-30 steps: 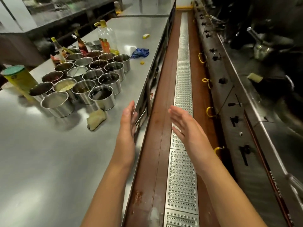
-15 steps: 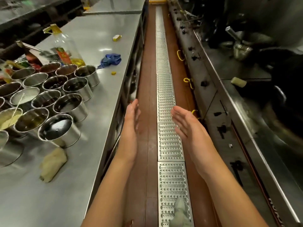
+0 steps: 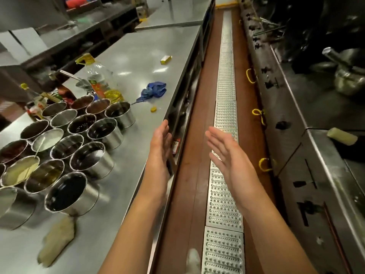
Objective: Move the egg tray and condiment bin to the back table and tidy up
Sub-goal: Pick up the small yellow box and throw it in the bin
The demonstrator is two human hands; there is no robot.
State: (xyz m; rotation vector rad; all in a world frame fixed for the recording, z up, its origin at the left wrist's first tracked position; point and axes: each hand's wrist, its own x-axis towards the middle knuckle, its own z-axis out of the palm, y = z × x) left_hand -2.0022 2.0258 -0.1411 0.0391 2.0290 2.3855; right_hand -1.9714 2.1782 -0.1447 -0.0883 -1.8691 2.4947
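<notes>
So both hands still empty, fingers straight | left hand [image 3: 161, 147] now at counter [image 3: 142, 62] edge | right hand [image 3: 227, 155] over floor grate [image 3: 225, 198] | condiment cups [image 3: 79, 139] back in view, counter left

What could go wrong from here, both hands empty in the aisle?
1. The left hand is level with the steel counter's edge; a swing inward could knock the open round steel condiment tins.
2. The perforated metal floor grating underfoot may trip or slip.
</notes>
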